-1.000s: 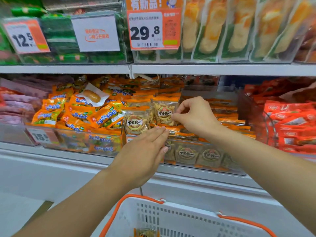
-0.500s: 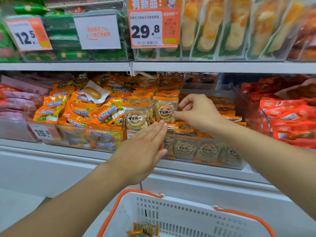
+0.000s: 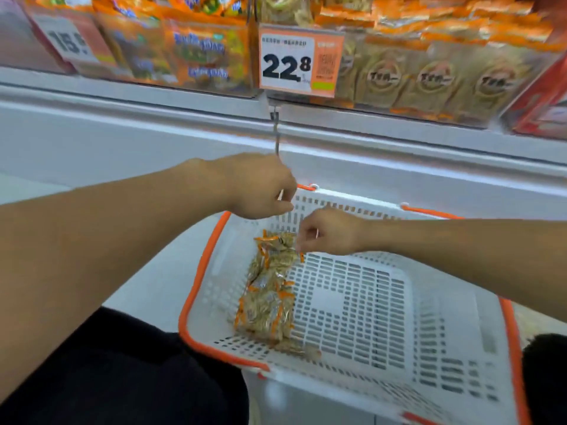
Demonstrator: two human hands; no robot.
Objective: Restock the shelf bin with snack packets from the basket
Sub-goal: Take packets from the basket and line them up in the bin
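Both hands have left the shelf bin [image 3: 429, 72] and dropped to the basket [image 3: 368, 302]. Left hand [image 3: 257, 187]: grip curled, contents cannot be told. Right hand [image 3: 329, 231]: grip pinching the top snack packets [image 3: 270, 296], which lie along the basket's left side. White shelf ledge [image 3: 153, 96] above; price tag [image 3: 299, 61] reads 22.8; red boxes [image 3: 543, 102] far right.

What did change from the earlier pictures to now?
Both hands left the shelf bin and came down to the basket. The right hand now reaches the snack packets at their top edge; whether it grips one is unclear. The left hand, fingers curled, hangs over the basket rim. The bin stayed stocked.
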